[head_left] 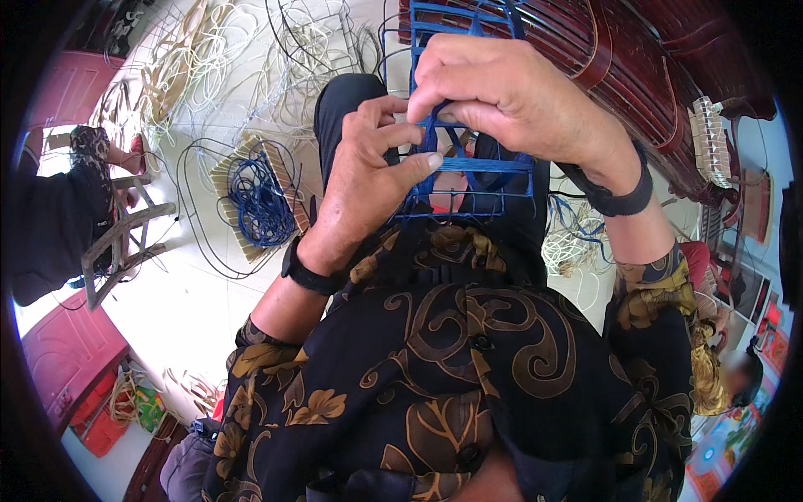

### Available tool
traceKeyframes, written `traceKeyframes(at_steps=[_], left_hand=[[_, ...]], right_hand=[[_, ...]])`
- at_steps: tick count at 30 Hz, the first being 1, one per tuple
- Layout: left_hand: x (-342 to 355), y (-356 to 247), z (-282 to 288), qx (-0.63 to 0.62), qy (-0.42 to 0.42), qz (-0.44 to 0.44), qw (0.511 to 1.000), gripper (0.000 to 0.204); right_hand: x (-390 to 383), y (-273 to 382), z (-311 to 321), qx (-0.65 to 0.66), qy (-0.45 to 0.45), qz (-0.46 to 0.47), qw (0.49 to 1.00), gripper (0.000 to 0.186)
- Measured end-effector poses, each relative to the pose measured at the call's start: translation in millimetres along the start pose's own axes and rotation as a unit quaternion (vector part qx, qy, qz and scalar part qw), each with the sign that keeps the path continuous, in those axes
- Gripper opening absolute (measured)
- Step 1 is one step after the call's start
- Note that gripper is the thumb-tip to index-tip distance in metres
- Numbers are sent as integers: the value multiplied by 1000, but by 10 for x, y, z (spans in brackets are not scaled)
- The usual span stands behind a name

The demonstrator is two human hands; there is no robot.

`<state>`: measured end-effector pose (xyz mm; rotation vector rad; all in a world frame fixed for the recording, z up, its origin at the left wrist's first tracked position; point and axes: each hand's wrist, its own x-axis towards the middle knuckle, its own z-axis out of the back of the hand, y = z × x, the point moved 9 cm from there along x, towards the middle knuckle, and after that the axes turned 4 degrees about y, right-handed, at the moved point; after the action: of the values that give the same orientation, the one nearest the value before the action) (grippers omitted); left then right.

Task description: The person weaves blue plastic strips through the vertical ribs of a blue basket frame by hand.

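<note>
A wire frame partly wrapped in blue strands rests across my lap, its far end running up past the top edge. My left hand is at its left side, with thumb and fingers closed on a dark blue strand. From the right, my right hand bends over the frame and pinches the same strand between thumb and forefinger. A flat band of blue strand crosses the frame just below my fingers. The fingertips of my right hand are partly hidden behind its knuckles.
A basket holding a tangle of blue strands stands on the floor at left. Pale loose strands spread over the floor beyond. A dark red wooden bench lies at far right. A wooden chair and another person are at left.
</note>
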<state>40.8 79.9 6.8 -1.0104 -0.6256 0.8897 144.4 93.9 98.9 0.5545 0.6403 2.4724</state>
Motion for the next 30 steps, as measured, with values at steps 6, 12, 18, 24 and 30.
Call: traceKeyframes(at_steps=[6, 12, 18, 24, 30], left_hand=[[111, -242, 73, 29, -59, -64, 996, 17], [207, -123, 68, -33, -35, -4, 999, 20], [247, -25, -16, -61, -12, -2, 998, 12], [324, 18, -10, -32, -20, -52, 998, 8], [377, 81, -21, 4, -8, -59, 998, 6]], right_hand=[[40, 9, 75, -57, 15, -38, 998, 23], [36, 8, 350, -243, 16, -182, 953, 12], [-129, 220, 346, -423, 101, -241, 867, 11], [-329, 172, 337, -419, 85, -281, 860, 23], [-226, 399, 175, -405, -54, -219, 886, 35]])
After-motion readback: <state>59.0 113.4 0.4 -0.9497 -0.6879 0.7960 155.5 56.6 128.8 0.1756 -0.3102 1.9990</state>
